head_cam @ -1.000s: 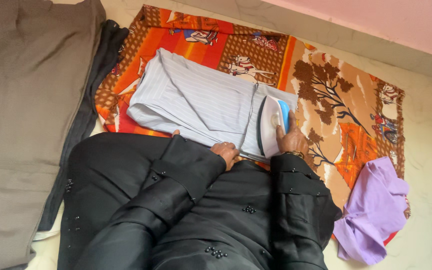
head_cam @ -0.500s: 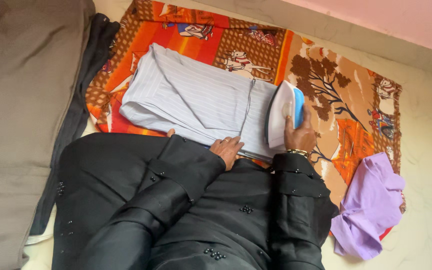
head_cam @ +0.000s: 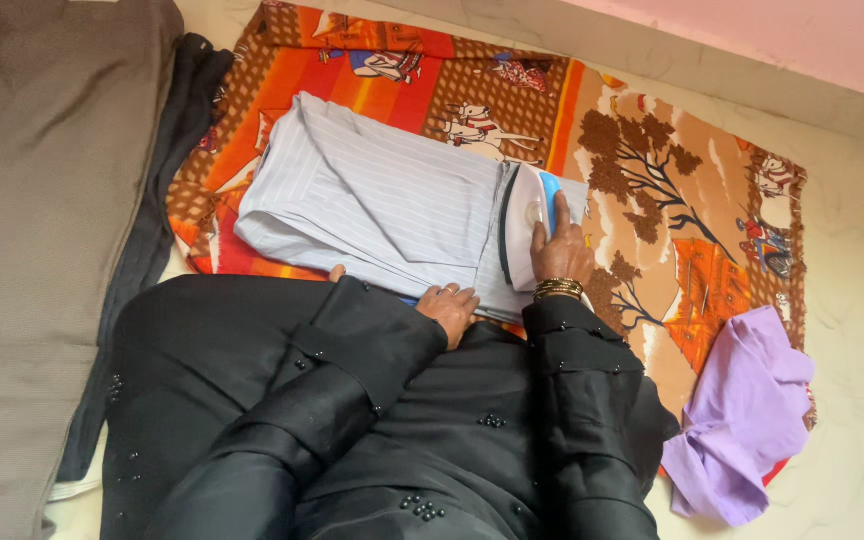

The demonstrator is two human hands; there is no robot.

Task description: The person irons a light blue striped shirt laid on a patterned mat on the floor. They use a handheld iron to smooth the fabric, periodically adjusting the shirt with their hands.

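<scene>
On a patterned orange cloth, the right hand gripped a white iron on folded striped fabric; at seven o'clock, the left hand pressed flat, holding nothing.

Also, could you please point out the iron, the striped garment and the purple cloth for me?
iron (head_cam: 524, 225): head view, on its white body.
striped garment (head_cam: 382, 205): head view, on the flat middle of the folded fabric.
purple cloth (head_cam: 742, 420): head view, on its crumpled middle.
</scene>
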